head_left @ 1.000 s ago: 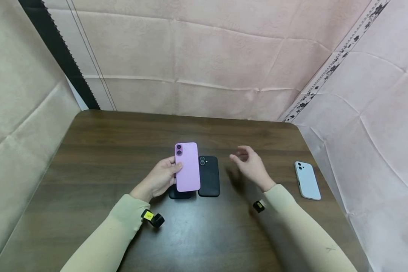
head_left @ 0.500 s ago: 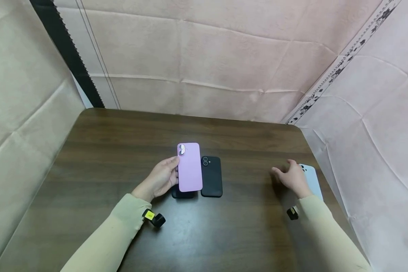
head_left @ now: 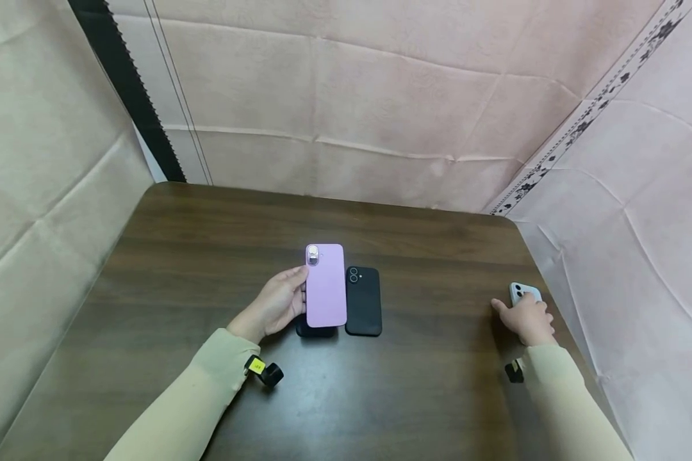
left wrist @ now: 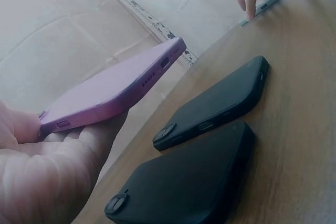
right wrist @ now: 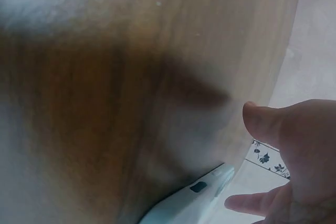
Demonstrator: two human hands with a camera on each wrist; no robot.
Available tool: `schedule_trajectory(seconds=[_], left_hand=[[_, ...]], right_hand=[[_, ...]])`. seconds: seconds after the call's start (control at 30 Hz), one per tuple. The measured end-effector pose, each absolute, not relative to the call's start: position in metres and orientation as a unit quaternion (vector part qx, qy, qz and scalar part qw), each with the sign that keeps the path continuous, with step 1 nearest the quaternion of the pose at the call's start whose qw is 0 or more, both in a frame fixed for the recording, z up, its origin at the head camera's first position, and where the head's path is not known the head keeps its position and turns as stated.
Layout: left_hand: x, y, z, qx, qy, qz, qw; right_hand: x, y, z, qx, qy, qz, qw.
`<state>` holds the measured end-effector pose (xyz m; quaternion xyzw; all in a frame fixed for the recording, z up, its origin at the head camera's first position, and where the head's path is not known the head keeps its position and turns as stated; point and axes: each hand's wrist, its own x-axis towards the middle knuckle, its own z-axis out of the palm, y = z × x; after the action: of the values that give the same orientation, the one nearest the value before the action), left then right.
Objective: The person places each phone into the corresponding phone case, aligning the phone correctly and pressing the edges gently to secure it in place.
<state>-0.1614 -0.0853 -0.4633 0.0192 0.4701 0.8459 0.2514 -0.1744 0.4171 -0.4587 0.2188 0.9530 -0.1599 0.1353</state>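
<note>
My left hand [head_left: 273, 304] grips a purple phone [head_left: 327, 287] by its side edge, holding it raised above the table, camera side up. Under it lies a black phone [head_left: 316, 331], mostly hidden in the head view; a second black phone [head_left: 364, 302] lies just to its right. Both black phones show fully enough in the left wrist view. At the far right, my right hand [head_left: 527, 320] is over a light blue phone [head_left: 521, 290] with thumb spread away. One fingertip appears to touch that phone in the left wrist view. The right wrist view shows the phone's end [right wrist: 184, 203] below the fingers.
Everything lies on a dark brown wooden table [head_left: 254, 218]. The light blue phone is close to the table's right edge. Pale cloth [head_left: 392, 109] hangs behind and at both sides. Each wrist wears a small black camera.
My right hand has moved right from near the black phones to the light blue phone, now partly covering it. The left hand still holds the purple phone in nearly the same place.
</note>
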Motion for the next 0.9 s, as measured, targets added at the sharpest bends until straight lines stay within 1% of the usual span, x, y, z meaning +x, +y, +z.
schedule_trajectory(seconds=[0.23, 0.43, 0.7, 0.77, 0.9], left_hand=[[-0.16, -0.085, -0.462, 0.015, 0.475, 0.845, 0.246], [-0.159, -0.084, -0.46, 0.014, 0.478, 0.843, 0.245], [-0.158, -0.087, -0.462, 0.016, 0.478, 0.844, 0.245], [-0.157, -0.087, -0.462, 0.017, 0.476, 0.845, 0.244], [-0.156, -0.087, -0.461, 0.014, 0.476, 0.845, 0.242]], right_hand=[[-0.177, 0.42, -0.462, 0.222, 0.953, -0.156, 0.136], [-0.18, 0.432, -0.458, 0.24, 0.953, -0.143, 0.114], [-0.182, 0.45, -0.45, 0.164, 0.977, -0.107, 0.089], [-0.181, 0.455, -0.45, 0.157, 0.977, -0.111, 0.091], [-0.18, 0.46, -0.451, 0.176, 0.971, -0.124, 0.104]])
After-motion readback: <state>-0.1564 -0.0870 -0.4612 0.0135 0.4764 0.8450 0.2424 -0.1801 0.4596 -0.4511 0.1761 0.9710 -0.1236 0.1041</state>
